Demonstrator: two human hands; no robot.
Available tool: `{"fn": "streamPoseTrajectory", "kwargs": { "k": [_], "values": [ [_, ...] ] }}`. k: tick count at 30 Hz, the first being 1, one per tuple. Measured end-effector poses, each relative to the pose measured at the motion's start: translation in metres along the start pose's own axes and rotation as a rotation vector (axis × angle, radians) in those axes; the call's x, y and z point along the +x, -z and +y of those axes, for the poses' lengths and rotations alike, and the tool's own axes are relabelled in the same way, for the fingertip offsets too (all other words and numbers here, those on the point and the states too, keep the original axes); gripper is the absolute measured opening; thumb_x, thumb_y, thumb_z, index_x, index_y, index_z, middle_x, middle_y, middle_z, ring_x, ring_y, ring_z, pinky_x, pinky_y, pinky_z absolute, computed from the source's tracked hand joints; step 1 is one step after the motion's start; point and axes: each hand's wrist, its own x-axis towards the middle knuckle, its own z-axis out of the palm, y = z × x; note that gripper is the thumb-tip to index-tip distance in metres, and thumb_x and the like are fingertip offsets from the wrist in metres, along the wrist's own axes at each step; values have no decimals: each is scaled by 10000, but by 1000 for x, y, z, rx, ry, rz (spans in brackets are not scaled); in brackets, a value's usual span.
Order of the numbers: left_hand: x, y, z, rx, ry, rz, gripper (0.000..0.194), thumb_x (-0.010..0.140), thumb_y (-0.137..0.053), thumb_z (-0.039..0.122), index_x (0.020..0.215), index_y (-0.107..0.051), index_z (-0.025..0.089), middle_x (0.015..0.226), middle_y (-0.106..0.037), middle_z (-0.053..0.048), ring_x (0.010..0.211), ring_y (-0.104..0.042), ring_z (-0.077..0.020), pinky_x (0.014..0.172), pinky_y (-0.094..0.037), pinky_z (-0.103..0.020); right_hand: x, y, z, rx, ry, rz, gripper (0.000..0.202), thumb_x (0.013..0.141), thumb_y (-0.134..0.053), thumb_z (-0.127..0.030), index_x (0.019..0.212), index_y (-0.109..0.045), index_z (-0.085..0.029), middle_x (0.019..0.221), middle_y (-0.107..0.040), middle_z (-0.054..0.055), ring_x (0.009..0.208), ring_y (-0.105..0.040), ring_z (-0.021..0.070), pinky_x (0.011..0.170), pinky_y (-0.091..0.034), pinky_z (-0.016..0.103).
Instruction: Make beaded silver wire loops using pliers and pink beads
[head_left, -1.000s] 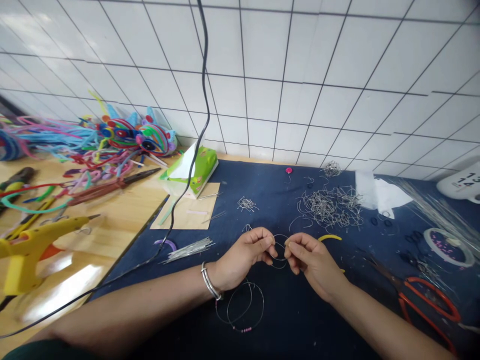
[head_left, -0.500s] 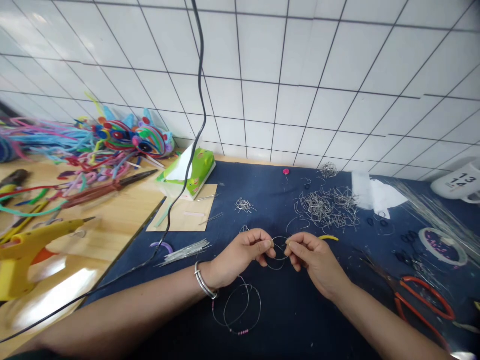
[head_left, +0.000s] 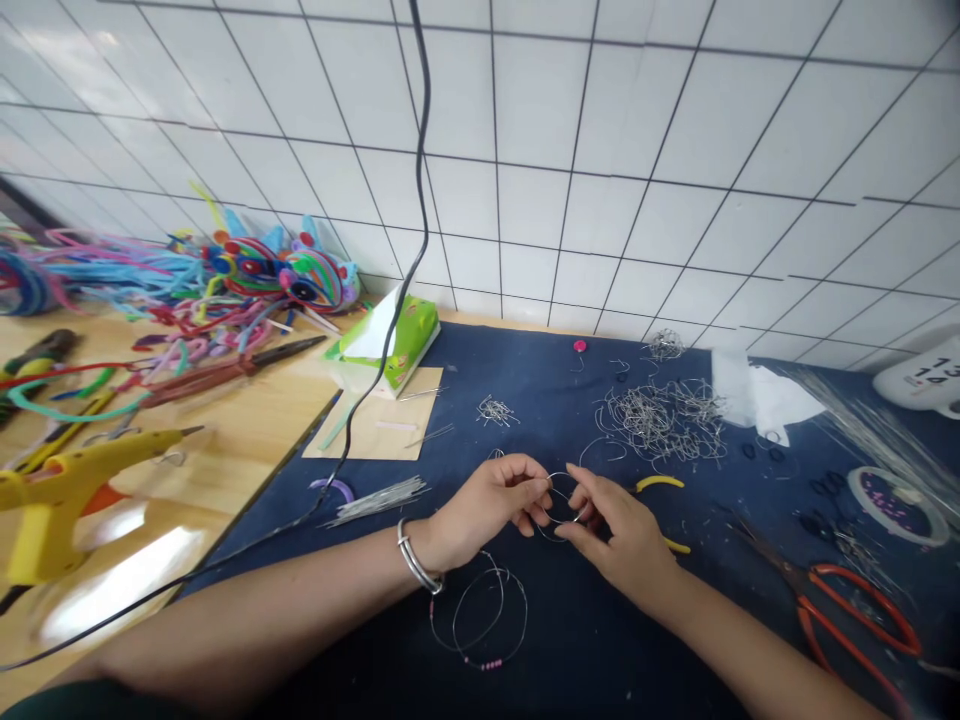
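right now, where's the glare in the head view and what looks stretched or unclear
Head view throughout: strong glare on the wooden tabletop near the yellow glue gun, fainter shine on the wall tiles at upper left; the mug at the right edge looks stretched; the thin wire between left hand and right hand is hard to trace.

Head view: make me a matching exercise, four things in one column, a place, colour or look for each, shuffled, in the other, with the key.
1. small wire loop
2. scissors
3. tissue pack
4. glue gun

A. mostly green
B. on the wooden tabletop
C. between left hand and right hand
D. orange-handled

Pairs: 1-C, 2-D, 3-A, 4-B
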Motion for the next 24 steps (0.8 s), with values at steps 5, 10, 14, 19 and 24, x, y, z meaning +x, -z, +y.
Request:
{"fn": "streamPoseTrajectory", "kwargs": {
  "k": [5,10,14,19,24],
  "values": [
    [0,1,0,134,-16,-6,214,821,-517,282,963,-572,132,723,-591,-24,592,-576,-101,527,-463,-223,0,1,6,-159,77,4,513,776,-589,-389,1214,-420,-181,839,-564,35,748,-527,149,722,-479,314],
    [1,3,-3,293,-50,12,270,818,-501,270,1051,-566,151,787,-599,-36,644,-583,-117,527,-473,-226,0,0,8,-222,79,17,513,769,-583,-430,1187,-446,-165,821,-567,38,749,-526,156,708,-470,310],
    [1,2,-4,364,-188,53,249,804,-515,223,1048,-518,174,788,-584,-9,638,-575,-104,552,-476,-223,2,1,5,-267,73,45,514,776,-571,-438,1190,-454,-158,819,-567,43,768,-532,163,717,-462,313],
    [0,0,-2,493,-256,83,46,788,-527,187,833,-528,176,717,-559,22,611,-560,-92,574,-468,-218,2,2,4,-310,101,66,514,765,-577,-452,1178,-480,-161,884,-564,70,832,-528,189,761,-448,343],
    [11,19,6,571,-330,225,113,819,-496,216,926,-518,189,756,-590,11,672,-594,-108,653,-469,-243,4,3,6,-285,25,128,496,773,-578,-429,1182,-484,-165,847,-547,54,795,-526,170,770,-447,331]
  ]
}}
